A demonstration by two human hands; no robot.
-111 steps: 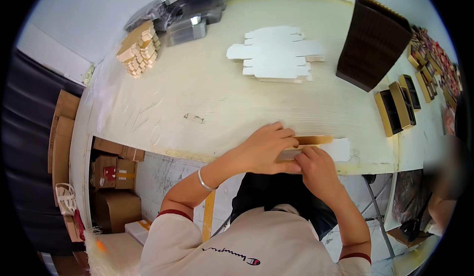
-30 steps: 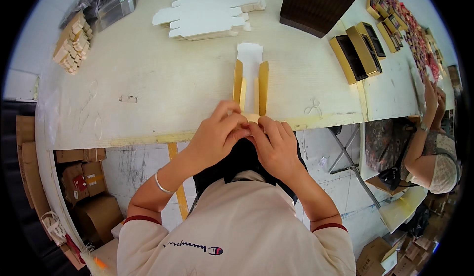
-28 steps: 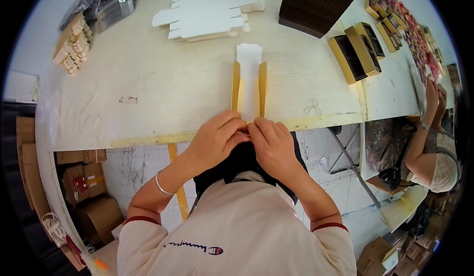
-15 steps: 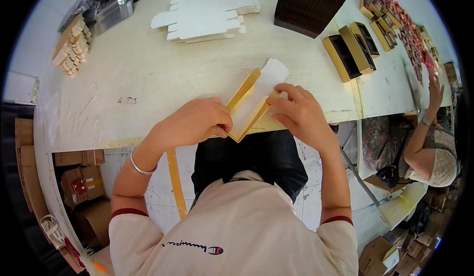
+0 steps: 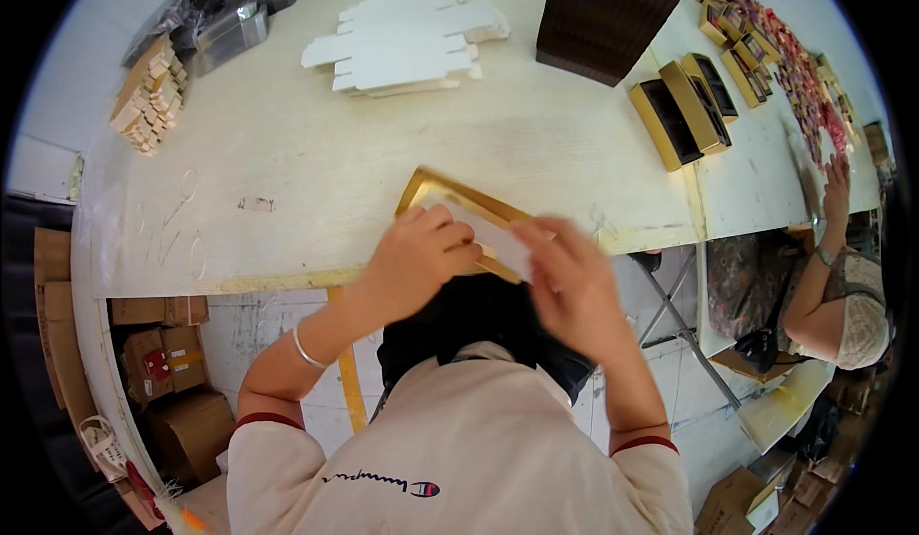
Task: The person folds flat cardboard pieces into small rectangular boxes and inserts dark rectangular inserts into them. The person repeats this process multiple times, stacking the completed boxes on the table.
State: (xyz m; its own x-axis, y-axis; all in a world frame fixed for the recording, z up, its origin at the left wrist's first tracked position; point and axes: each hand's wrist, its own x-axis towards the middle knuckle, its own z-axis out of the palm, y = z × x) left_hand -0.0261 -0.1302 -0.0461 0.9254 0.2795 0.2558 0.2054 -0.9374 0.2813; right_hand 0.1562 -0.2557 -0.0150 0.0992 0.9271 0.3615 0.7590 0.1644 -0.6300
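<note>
Holds gold paperboard tray (image 5: 484, 230) with left hand (image 5: 417, 259) and, too blurred to tell, perhaps right hand (image 5: 579, 291) at the tray's right, presumably light, creasable, best pinched by walls (image 5: 469, 193).

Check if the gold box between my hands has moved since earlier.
Yes: the gold box turned clockwise, its white flap swinging toward the table's front edge.

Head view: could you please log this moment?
gold white-lined card tray: open; left hand: holding near wall; right hand: blurred, at right end
</note>
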